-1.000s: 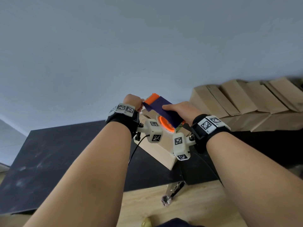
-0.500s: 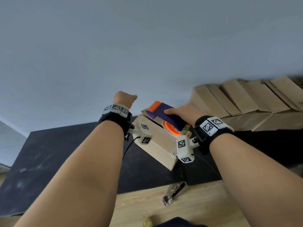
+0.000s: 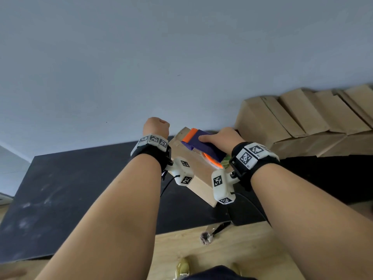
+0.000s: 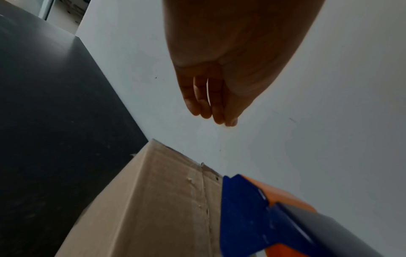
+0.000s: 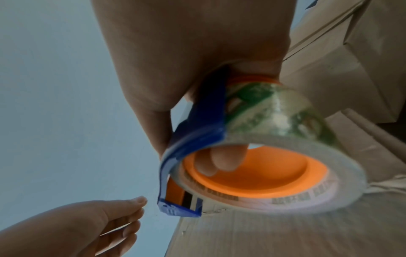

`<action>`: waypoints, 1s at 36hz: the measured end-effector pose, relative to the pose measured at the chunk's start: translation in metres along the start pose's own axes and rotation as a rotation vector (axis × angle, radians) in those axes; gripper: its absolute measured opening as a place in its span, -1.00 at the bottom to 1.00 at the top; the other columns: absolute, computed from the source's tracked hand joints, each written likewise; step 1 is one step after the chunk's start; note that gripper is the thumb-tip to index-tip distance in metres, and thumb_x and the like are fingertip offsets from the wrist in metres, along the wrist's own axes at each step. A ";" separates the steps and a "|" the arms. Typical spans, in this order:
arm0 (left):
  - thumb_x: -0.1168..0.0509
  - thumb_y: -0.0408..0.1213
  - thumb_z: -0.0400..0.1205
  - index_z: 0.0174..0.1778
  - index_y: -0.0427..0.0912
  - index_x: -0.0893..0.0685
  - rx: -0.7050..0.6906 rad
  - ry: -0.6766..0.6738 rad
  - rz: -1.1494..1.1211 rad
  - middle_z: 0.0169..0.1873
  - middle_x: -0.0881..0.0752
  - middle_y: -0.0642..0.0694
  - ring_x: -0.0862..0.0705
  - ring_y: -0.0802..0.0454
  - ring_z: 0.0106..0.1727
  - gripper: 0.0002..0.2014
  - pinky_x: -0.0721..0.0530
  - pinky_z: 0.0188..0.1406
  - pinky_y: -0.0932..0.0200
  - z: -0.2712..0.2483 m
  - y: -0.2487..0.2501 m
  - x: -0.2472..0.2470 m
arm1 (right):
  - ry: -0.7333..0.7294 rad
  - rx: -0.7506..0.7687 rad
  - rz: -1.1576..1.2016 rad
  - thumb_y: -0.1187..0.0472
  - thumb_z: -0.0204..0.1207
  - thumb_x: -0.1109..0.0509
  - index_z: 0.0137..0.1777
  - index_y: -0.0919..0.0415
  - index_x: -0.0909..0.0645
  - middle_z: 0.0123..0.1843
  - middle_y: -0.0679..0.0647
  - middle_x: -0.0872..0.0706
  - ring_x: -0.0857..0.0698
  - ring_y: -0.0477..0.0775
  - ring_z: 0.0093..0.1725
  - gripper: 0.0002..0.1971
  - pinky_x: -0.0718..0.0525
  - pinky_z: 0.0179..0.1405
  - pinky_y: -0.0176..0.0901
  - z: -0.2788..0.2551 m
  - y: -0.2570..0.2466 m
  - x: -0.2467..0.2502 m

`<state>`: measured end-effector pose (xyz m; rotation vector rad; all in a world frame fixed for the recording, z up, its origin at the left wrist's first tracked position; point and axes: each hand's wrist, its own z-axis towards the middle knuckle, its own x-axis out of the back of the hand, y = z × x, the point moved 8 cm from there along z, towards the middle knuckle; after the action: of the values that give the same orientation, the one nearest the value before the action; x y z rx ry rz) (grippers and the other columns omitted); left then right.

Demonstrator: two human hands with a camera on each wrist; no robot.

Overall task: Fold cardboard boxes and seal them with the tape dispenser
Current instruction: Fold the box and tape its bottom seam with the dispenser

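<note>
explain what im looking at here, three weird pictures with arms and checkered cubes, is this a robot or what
No robot: a person is working with bare hands, wearing cameras. The checkered squares are marker tags on the wrist straps and camera housings.

The wide picture comes from a camera on the person's head, looking down along both forearms. The other two come from a camera on each wrist, looking along the hand.

The right hand has its grip on a blue and orange tape dispenser, with a finger inside the orange core of the clear tape roll. The dispenser sits on top of a cardboard box, which stands on a black table.

The left hand hovers beside the box, fingers loosely together, holding nothing.

Against the wall at the right lies a row of other cardboard boxes.
</note>
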<state>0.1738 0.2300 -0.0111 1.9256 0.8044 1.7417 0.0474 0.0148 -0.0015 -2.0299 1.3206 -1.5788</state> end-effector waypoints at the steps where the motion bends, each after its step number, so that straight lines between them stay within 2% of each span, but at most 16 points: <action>1: -0.22 -0.36 0.55 -0.36 -0.17 -0.51 0.004 0.000 0.005 -0.38 -0.52 -0.15 -0.42 -0.07 -0.33 -0.85 -0.38 -0.35 0.17 0.001 -0.002 -0.002 | 0.005 -0.001 -0.022 -0.21 0.38 -0.52 -0.25 0.16 -0.59 -0.33 0.02 -0.69 -0.65 -0.02 -0.36 -0.59 -0.50 -0.45 -0.19 0.000 -0.001 0.000; 6: -0.24 -0.37 0.53 -0.34 -0.13 -0.53 0.003 -0.022 0.029 -0.38 -0.53 -0.11 -0.42 -0.05 -0.32 -0.87 -0.39 -0.33 0.17 0.008 -0.015 -0.012 | 0.003 0.011 -0.101 -0.18 0.37 -0.52 -0.31 0.16 -0.58 -0.36 0.04 -0.69 -0.65 0.01 -0.39 -0.61 -0.50 -0.41 -0.16 0.003 -0.008 -0.007; 11: -0.21 -0.38 0.53 -0.34 -0.13 -0.55 0.015 -0.046 0.048 -0.39 -0.56 -0.11 -0.45 -0.04 -0.35 -0.86 -0.31 -0.49 0.22 0.012 -0.025 -0.022 | 0.001 0.009 -0.150 -0.18 0.33 -0.50 -0.29 0.18 -0.63 -0.32 0.08 -0.73 -0.67 0.06 -0.37 -0.61 -0.50 -0.40 -0.15 0.008 -0.011 -0.014; 17: -0.20 -0.38 0.50 -0.36 -0.17 -0.61 0.052 -0.060 0.057 -0.42 -0.60 -0.15 -0.49 -0.09 -0.38 -0.85 -0.43 -0.42 0.20 0.016 -0.034 -0.031 | -0.002 -0.002 -0.140 -0.17 0.34 -0.52 -0.35 0.17 -0.60 -0.37 0.07 -0.69 -0.64 0.04 -0.40 -0.60 -0.50 -0.39 -0.13 0.013 -0.011 -0.016; 21: -0.19 -0.41 0.53 -0.39 -0.23 -0.57 0.086 -0.073 0.042 -0.47 -0.55 -0.13 -0.51 -0.14 -0.35 -0.82 -0.40 -0.46 0.24 0.016 -0.037 -0.035 | 0.004 -0.004 -0.139 -0.18 0.33 -0.52 -0.36 0.16 -0.59 -0.38 0.05 -0.68 -0.64 0.03 -0.40 -0.60 -0.48 -0.41 -0.14 0.015 -0.010 -0.017; 24: -0.22 -0.36 0.59 -0.19 -0.28 -0.74 0.111 -0.094 0.014 -0.25 -0.72 -0.19 -0.68 -0.19 -0.14 -0.81 -0.54 -0.25 0.16 0.016 -0.041 -0.039 | 0.008 -0.001 -0.140 -0.20 0.32 -0.52 -0.34 0.17 -0.60 -0.35 0.05 -0.69 -0.66 0.03 -0.37 -0.59 -0.48 -0.41 -0.15 0.017 -0.009 -0.019; 27: -0.25 -0.34 0.62 -0.09 -0.29 -0.77 0.116 -0.124 -0.004 -0.22 -0.72 -0.17 -0.64 -0.14 -0.18 -0.81 -0.52 -0.23 0.16 0.015 -0.042 -0.042 | 0.010 -0.001 -0.134 -0.19 0.33 -0.52 -0.32 0.18 -0.59 -0.35 0.05 -0.67 -0.64 0.03 -0.37 -0.59 -0.47 -0.42 -0.15 0.017 -0.008 -0.020; 29: -0.26 -0.33 0.63 -0.16 -0.28 -0.74 0.134 -0.163 0.019 -0.33 -0.66 -0.11 -0.59 -0.10 -0.21 -0.83 -0.50 -0.29 0.20 0.014 -0.045 -0.046 | 0.011 -0.002 -0.135 -0.19 0.33 -0.52 -0.33 0.19 -0.59 -0.36 0.05 -0.66 -0.63 0.02 -0.38 -0.58 -0.46 -0.43 -0.14 0.017 -0.008 -0.021; 30: -0.25 -0.31 0.65 -0.26 -0.24 -0.68 0.130 -0.183 0.068 -0.40 -0.60 -0.06 -0.57 -0.08 -0.21 -0.81 -0.49 -0.38 0.23 0.013 -0.047 -0.047 | 0.013 -0.004 -0.138 -0.19 0.33 -0.52 -0.33 0.18 -0.58 -0.37 0.05 -0.65 -0.63 0.02 -0.38 -0.58 -0.45 -0.44 -0.14 0.017 -0.008 -0.021; 31: -0.25 -0.30 0.67 -0.35 -0.19 -0.60 0.115 -0.212 0.101 -0.44 -0.53 0.00 -0.54 -0.06 -0.19 -0.76 -0.46 -0.45 0.27 0.012 -0.047 -0.049 | 0.016 -0.007 -0.139 -0.19 0.33 -0.52 -0.33 0.18 -0.57 -0.37 0.05 -0.64 -0.62 0.02 -0.39 -0.58 -0.44 -0.45 -0.14 0.017 -0.007 -0.021; 32: -0.25 -0.29 0.68 -0.35 -0.12 -0.56 0.101 -0.245 0.113 -0.43 -0.49 0.03 -0.53 -0.04 -0.14 -0.75 -0.44 -0.47 0.34 0.007 -0.044 -0.049 | 0.019 -0.010 -0.138 -0.19 0.33 -0.52 -0.33 0.18 -0.57 -0.37 0.04 -0.64 -0.61 0.01 -0.39 -0.58 -0.43 -0.45 -0.14 0.017 -0.007 -0.021; 33: -0.24 -0.27 0.69 -0.24 -0.10 -0.62 0.086 -0.264 0.106 -0.39 -0.51 0.04 -0.55 -0.04 -0.10 -0.82 -0.45 -0.42 0.37 0.005 -0.042 -0.050 | 0.020 -0.013 -0.136 -0.19 0.33 -0.52 -0.33 0.18 -0.56 -0.38 0.04 -0.63 -0.61 0.01 -0.40 -0.58 -0.43 -0.46 -0.14 0.017 -0.006 -0.021; 34: -0.20 -0.22 0.71 -0.04 -0.10 -0.68 0.069 -0.287 0.148 -0.30 -0.60 0.01 -0.60 -0.05 -0.06 -0.85 -0.50 -0.32 0.36 0.003 -0.041 -0.048 | 0.020 -0.014 -0.134 -0.19 0.33 -0.51 -0.34 0.18 -0.56 -0.39 0.04 -0.63 -0.61 0.01 -0.40 -0.58 -0.42 -0.46 -0.14 0.017 -0.006 -0.021; 35: -0.14 -0.16 0.72 0.12 -0.04 -0.67 0.060 -0.294 0.149 -0.18 -0.68 -0.02 -0.64 -0.08 -0.03 -0.79 -0.54 -0.22 0.31 -0.001 -0.036 -0.044 | 0.019 -0.015 -0.131 -0.19 0.34 -0.51 -0.35 0.18 -0.56 -0.40 0.04 -0.63 -0.60 0.01 -0.41 -0.58 -0.43 -0.46 -0.14 0.017 -0.005 -0.022; 36: -0.10 -0.08 0.72 0.19 0.03 -0.65 0.024 -0.308 0.216 -0.10 -0.71 -0.02 -0.67 -0.08 -0.03 -0.74 -0.54 -0.15 0.25 -0.002 -0.035 -0.043 | 0.018 -0.017 -0.126 -0.18 0.34 -0.51 -0.35 0.18 -0.56 -0.41 0.04 -0.62 -0.60 0.01 -0.42 -0.58 -0.43 -0.46 -0.14 0.017 -0.005 -0.023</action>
<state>0.1651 0.2276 -0.0657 2.2950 0.5244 1.4969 0.0647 0.0293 -0.0194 -2.1523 1.2379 -1.6472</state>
